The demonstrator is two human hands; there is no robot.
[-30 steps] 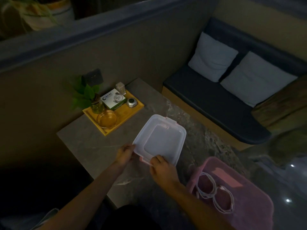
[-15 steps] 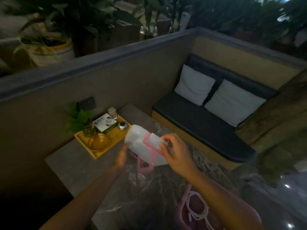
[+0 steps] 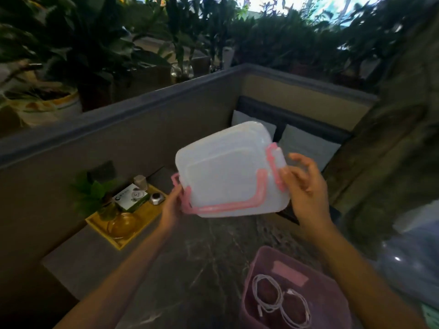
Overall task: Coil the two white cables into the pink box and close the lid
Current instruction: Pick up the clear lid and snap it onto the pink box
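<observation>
Both hands grip the translucent lid (image 3: 228, 172) aloft, left hand (image 3: 172, 205) and right hand (image 3: 303, 184) at opposite edges. The pink box (image 3: 294, 290), two white cables (image 3: 280, 302) coiled inside, sits on the surface (image 3: 190, 257) below and toward the right hand, the nearer one.

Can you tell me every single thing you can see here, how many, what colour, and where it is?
lid: one, clear white with pink clips, held up in the air over the table
pink box: one, pink, open, on the table at bottom right
cables: two, white, coiled inside the pink box
table: one, dark marbled grey, in the middle
tray: one, yellow, on the table's far left corner
glass bowl: one, clear, on the tray
small box: one, white and green, on the tray
cushions: two, white, on the dark bench behind the lid
plants: many, green, beyond the wall
hands: two, left and right, each gripping a side of the lid
</observation>
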